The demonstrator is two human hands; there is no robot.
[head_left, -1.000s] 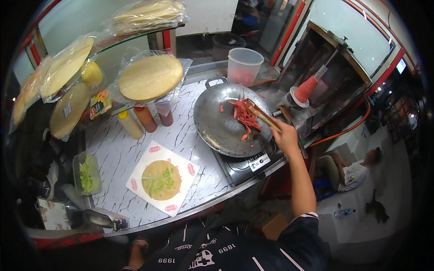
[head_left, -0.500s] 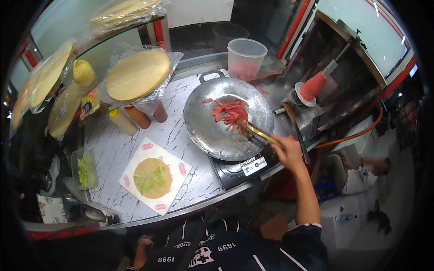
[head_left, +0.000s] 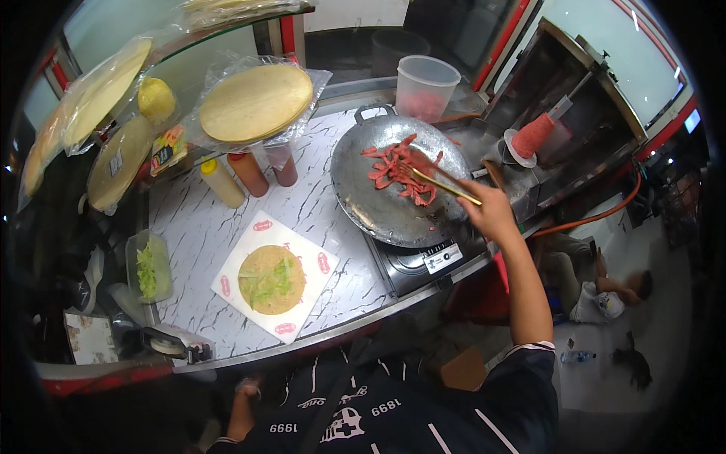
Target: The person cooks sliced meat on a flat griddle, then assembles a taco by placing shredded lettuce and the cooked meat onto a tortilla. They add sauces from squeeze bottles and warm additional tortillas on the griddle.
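My right hand (head_left: 490, 209) is closed around a pair of gold tongs (head_left: 446, 186), their tips among strips of red meat (head_left: 398, 168). The meat lies in a wide metal wok (head_left: 355, 193) on a black gas stove (head_left: 401, 265). My left hand (head_left: 248, 390) hangs low beside my body, below the counter edge; it is small and dim, and its fingers are not clear. Left of the wok, a round flatbread (head_left: 249, 296) topped with shredded lettuce (head_left: 277, 281) rests on a square of white printed paper (head_left: 311, 253).
Several squeeze bottles (head_left: 249, 175) stand under a bagged stack of flatbreads (head_left: 257, 106). A lettuce tub (head_left: 161, 284) sits at the counter's left end. Behind the wok is a clear bucket (head_left: 427, 79); a cone of red meat (head_left: 534, 136) stands at the right. A person (head_left: 605, 291) is beyond the counter.
The view has shifted, so the counter sits further right and higher. The tongs have moved within the wok, and the meat strips are spread more widely. My left hand still hangs low.
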